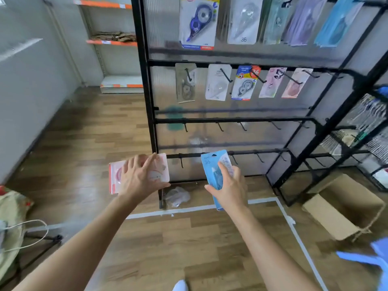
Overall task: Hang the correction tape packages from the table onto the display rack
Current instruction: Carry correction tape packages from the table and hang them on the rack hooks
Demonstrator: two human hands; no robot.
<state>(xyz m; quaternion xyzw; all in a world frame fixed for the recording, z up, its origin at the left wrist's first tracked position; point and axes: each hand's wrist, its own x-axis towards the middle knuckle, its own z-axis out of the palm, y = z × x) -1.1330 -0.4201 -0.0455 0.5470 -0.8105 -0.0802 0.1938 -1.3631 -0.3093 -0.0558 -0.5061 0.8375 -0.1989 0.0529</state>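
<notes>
L hand [142, 177] holds pink pkg [162, 164] (print blurred); R hand [228, 185] grips blue pkg [210, 165].

One view only: head-worn, wide-angle, aimed forward and down. The rack [231, 120] stands close, filling the upper right, seen slightly from its left. Floor [189, 248] spreads underneath. Left hand [140, 177] and right hand [228, 187] reach in from the bottom edge, in front of the rack's lowest rail.
</notes>
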